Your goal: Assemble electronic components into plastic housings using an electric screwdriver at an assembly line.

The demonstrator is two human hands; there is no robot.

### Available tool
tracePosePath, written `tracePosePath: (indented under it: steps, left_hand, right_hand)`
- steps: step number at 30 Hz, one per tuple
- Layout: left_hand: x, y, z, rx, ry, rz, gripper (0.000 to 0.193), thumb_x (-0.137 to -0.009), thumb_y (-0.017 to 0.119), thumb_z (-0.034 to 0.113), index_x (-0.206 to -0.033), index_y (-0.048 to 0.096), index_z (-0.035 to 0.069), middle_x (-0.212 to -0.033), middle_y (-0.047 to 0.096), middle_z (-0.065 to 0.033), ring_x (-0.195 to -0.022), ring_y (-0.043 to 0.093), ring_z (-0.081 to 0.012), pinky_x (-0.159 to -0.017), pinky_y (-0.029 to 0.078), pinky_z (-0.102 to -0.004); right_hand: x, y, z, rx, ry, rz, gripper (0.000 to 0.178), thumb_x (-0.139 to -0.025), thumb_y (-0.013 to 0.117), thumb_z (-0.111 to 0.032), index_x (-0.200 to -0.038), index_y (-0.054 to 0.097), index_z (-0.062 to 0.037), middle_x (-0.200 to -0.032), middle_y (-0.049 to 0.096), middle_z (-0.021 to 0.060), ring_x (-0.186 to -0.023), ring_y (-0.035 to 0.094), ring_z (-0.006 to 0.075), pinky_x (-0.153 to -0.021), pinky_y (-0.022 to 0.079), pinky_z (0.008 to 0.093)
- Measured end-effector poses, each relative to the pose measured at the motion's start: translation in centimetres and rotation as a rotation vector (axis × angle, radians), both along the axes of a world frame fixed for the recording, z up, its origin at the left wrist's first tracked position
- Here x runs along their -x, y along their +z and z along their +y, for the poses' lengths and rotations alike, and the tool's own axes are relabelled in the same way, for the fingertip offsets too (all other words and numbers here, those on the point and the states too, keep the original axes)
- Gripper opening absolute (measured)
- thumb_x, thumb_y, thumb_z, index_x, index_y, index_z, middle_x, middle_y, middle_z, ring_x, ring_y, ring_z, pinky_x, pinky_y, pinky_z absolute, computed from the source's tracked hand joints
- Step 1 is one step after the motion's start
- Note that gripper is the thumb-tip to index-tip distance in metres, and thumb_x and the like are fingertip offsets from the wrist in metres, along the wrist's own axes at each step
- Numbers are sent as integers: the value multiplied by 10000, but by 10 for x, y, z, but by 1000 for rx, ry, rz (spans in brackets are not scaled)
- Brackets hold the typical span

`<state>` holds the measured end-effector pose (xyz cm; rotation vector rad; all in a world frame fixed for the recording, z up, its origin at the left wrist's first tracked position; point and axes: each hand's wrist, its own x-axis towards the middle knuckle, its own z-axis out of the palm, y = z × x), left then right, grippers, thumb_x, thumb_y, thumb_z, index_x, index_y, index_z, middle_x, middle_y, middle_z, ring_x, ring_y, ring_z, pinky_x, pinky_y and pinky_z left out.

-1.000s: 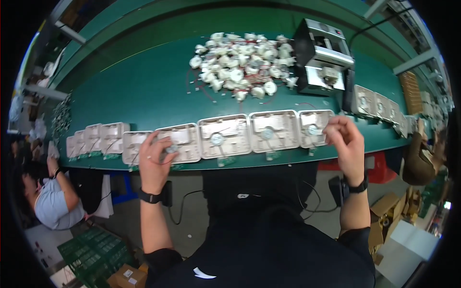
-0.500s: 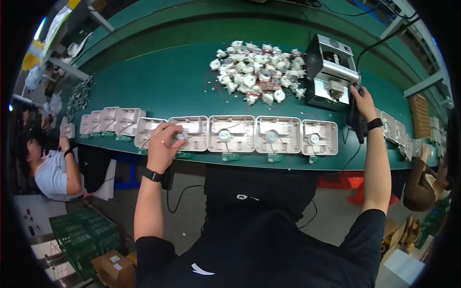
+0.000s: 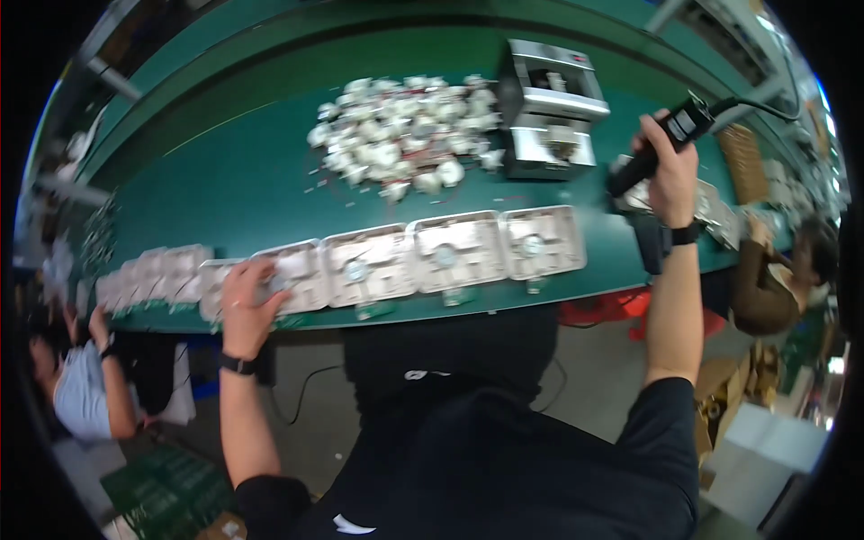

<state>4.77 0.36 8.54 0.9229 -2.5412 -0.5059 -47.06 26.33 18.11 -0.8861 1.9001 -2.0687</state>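
My right hand [image 3: 669, 180] is wrapped round a black electric screwdriver [image 3: 679, 126], raised right of the screw feeder, its cable running off to the upper right. At the left, my left hand [image 3: 247, 301] bends over a white plastic housing [image 3: 304, 286], thumb and fingers closed about a small round silver-faced part [image 3: 275, 284]. That part is partly covered by the fingers. More open white housings stand in a row to the right, among them one housing [image 3: 382, 243] with a round disc in it and a green circuit board [image 3: 371, 310] at its front edge.
Behind the row lies a heap of white round parts [image 3: 396, 135] with red wires. A silver and black screw feeder [image 3: 551, 112] stands right of it. Further housings [image 3: 162, 274] line the left. Co-workers sit at both ends; a red stool [image 3: 605, 310] is below the bench.
My right hand has lifted the screwdriver away from the screw feeder's right side and swung it up, its tool turned. My left hand stays on the round part. The whole view has shifted and tilted.
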Motion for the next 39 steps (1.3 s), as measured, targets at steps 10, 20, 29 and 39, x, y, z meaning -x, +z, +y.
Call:
tracePosePath:
  steps: [10,20,29,39]
  left_hand:
    - [28,5,13,-56,20,46,390,-665,831,24,-1019,669,38,-1002,625,-103,-955,609,-274,-820,495,-363]
    - [47,10,20,-25,-29,-2,381,-670,825,28,-1017,668,38,-1033,619,-111,-976,595,-304,-855,480,-383]
    - [48,14,19,4,-115,2,509,-684,830,52,-1161,651,51,-1231,620,-149,-1148,578,-328,-980,462,-408]
    - [31,-21,12,-482,136,196,613,-914,669,-2,-1484,444,14,-1541,439,-181,-1439,404,-274,-1160,346,-375]
  right_hand:
    - [-58,53,-59,277,96,162,123,-920,687,-111,-933,615,-11,-703,584,48,-575,564,164,-577,463,300]
    - [-48,42,-52,158,90,95,136,-918,677,-113,-925,602,1,-695,573,58,-581,569,166,-572,465,298]
    - [-105,22,43,173,-27,74,134,-918,586,-31,-1015,506,17,-701,545,90,-579,545,181,-588,482,319]
    - [-100,-10,47,228,-25,45,155,-893,590,4,-1020,502,25,-690,561,96,-569,560,181,-578,491,329]
